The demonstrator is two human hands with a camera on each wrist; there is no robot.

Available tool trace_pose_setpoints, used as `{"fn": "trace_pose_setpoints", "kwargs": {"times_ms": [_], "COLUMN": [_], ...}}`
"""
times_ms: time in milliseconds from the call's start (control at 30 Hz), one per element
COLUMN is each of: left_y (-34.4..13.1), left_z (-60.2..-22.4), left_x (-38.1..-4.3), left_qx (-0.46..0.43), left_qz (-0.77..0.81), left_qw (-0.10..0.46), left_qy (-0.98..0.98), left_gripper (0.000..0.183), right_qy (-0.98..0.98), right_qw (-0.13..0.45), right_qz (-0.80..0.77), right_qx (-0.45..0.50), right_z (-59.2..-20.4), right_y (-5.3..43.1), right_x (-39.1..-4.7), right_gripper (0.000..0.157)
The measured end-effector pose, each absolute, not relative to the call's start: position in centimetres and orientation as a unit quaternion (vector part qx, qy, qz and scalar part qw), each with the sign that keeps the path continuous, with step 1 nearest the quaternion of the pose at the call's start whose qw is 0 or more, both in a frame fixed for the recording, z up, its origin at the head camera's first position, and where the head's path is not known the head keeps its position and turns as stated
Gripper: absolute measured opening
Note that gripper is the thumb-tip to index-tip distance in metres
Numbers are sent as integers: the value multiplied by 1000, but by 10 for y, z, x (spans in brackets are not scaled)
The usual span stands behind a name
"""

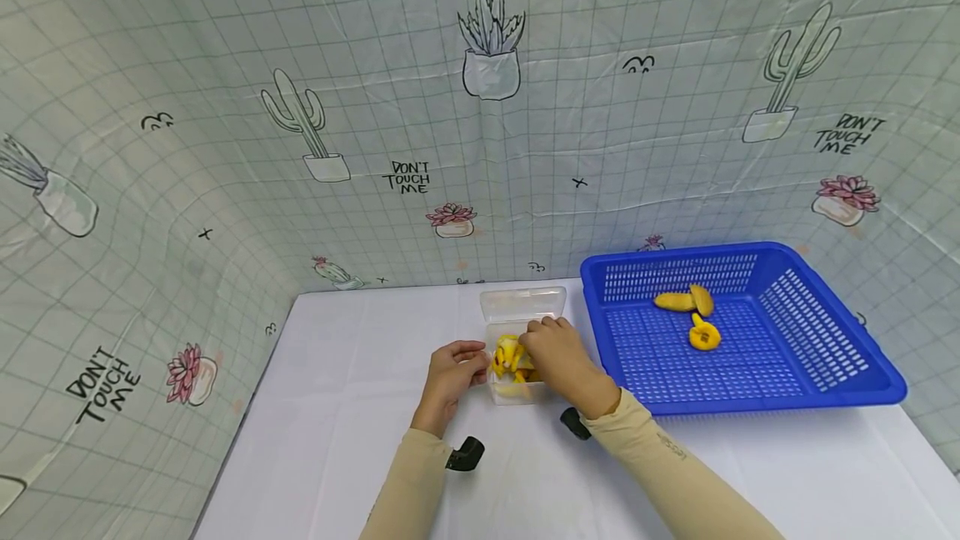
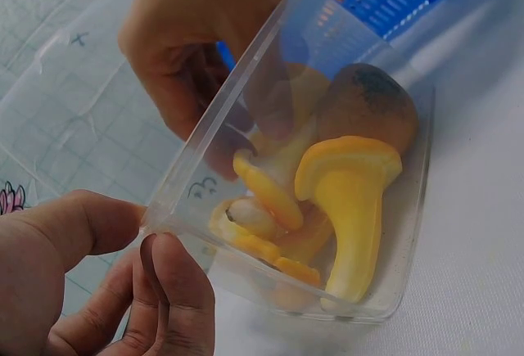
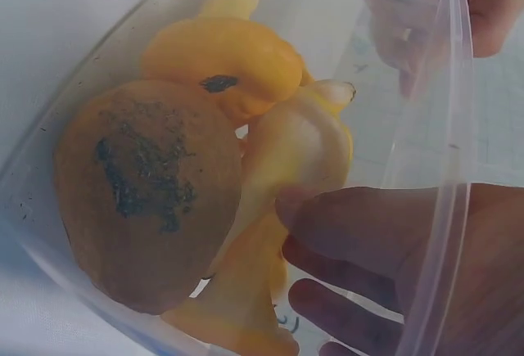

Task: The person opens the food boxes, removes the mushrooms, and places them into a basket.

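Note:
A clear plastic box (image 1: pixel 517 394) stands on the white table with its hinged lid (image 1: pixel 523 303) raised at the back. Inside lie several mushrooms, among them a yellow mushroom (image 2: pixel 352 217) with a flared cap and a brown-capped mushroom (image 3: pixel 147 196). My left hand (image 1: pixel 456 369) pinches the box's left rim between thumb and fingers. Reaching in over the opposite side, my right hand (image 1: pixel 558 357) has its thumb against a pale yellow mushroom (image 3: pixel 299 147), its fingers close by. Whether they grip that mushroom I cannot tell.
Right of the box stands a blue plastic basket (image 1: pixel 645 377) with slotted walls. In it lie a tan mushroom (image 1: pixel 678 302) and a yellow mushroom (image 1: pixel 705 335). A patterned cloth (image 1: pixel 360 90) hangs behind the table and along its sides.

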State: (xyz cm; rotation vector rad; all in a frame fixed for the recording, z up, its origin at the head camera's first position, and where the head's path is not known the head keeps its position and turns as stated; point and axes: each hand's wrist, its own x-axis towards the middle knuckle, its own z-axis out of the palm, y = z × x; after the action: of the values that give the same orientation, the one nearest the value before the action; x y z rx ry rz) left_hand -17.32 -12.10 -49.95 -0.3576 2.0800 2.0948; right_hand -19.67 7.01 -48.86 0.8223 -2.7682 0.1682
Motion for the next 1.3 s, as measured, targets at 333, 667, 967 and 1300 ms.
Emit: {"fn": "trace_pose_setpoints", "kwargs": {"times_ms": [333,667,967,1300], "left_y": [-121,-120,-120,-119], "left_z": [-502,-500,-498,-497], "left_x": [-174,-173,-174,-173], "left_qx": [-123,-129,-128,-126], "left_qz": [698,696,696,697], "left_qw": [85,88,86,81], "left_qy": [701,701,701,701], "left_gripper": [33,32,33,33], "right_qy": [-949,-951,-949,-945], "right_qw": [140,123,108,58], "right_qz": [40,67,110,158], "right_qx": [280,276,275,282], "right_z": [-492,-490,-486,-484], "right_y": [69,70,70,69], "right_x": [-198,-199,-197,-196], "right_gripper": [10,14,21,25]}}
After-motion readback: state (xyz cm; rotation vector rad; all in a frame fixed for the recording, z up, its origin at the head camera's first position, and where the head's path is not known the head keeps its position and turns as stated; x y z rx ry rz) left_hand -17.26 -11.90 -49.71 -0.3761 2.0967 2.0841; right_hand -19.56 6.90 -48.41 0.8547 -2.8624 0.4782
